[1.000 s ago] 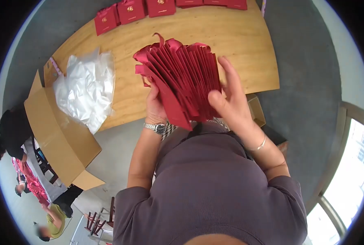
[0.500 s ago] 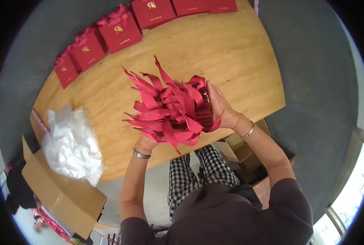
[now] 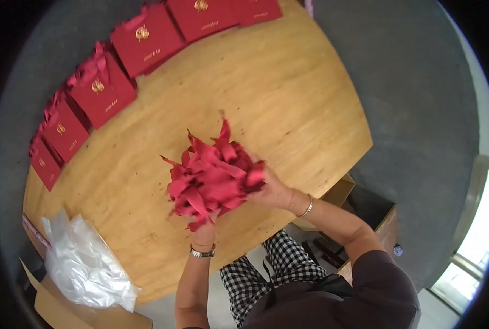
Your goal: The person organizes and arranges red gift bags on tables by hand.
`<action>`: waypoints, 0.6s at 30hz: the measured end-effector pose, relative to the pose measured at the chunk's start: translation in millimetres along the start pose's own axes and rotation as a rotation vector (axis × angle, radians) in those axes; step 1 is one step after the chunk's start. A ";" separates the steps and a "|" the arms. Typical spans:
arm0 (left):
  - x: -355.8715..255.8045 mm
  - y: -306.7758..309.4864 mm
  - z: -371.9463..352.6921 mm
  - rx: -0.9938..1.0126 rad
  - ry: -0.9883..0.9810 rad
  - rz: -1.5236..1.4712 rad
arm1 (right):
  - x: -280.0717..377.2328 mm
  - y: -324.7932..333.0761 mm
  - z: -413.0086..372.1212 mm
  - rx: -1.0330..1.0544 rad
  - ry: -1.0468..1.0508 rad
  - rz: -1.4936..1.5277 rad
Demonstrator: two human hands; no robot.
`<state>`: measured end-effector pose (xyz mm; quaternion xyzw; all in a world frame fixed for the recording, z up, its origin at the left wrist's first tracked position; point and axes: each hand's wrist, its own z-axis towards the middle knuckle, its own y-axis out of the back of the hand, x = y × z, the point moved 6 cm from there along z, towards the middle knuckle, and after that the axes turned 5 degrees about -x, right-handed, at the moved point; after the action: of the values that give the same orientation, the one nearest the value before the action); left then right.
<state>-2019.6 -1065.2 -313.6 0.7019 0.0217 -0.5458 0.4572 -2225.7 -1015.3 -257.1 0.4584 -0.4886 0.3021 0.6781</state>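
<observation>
Between my hands, over the table, is a thick bundle of red gift bags [image 3: 217, 178] with red satin ribbons sticking out in all directions. The ribbons hide most of the bags' edges. My left hand [image 3: 205, 231] grips the bundle's near left side, its fingers mostly covered by ribbon. At the right side my right hand [image 3: 271, 191] is wrapped against the bundle, slightly blurred. A watch sits on my left wrist and a bangle on my right.
Several red gift bags [image 3: 103, 90] with gold emblems lie in groups along the wooden table's [image 3: 288, 104] far left edge. A clear plastic bag [image 3: 88, 263] rests at the left corner, above a cardboard box [image 3: 63, 307]. Another box [image 3: 338, 192] stands below the right edge.
Both hands have brought the bundle nearer to me, and its ribbons now look more bunched. The view has turned, so the far gift bags appear shifted left and larger.
</observation>
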 end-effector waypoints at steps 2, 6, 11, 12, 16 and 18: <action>9.7 -10.5 5.0 -0.097 0.315 -0.468 | 28.8 12.8 -0.1 -0.087 -0.129 -0.016; -90.2 17.4 51.4 -0.319 0.801 -1.278 | 27.2 35.3 -10.4 -0.073 -0.639 0.076; -108.3 -13.4 23.4 -0.093 1.067 -1.261 | 42.7 46.5 -42.3 0.157 -0.728 0.610; -111.3 -22.8 25.6 -0.034 0.974 -1.266 | 45.8 55.6 -46.2 0.144 -0.722 0.618; -165.8 -16.0 90.2 0.008 0.690 -1.363 | 25.5 129.6 -48.3 -0.139 -0.758 0.852; -139.8 -21.5 117.6 0.019 0.746 -1.088 | 10.7 177.3 -30.0 -0.331 -0.767 0.904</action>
<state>-2175.2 -1065.4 -215.4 0.7368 0.5254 -0.4193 0.0720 -2362.5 -917.8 -192.2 0.1705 -0.8842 0.2936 0.3209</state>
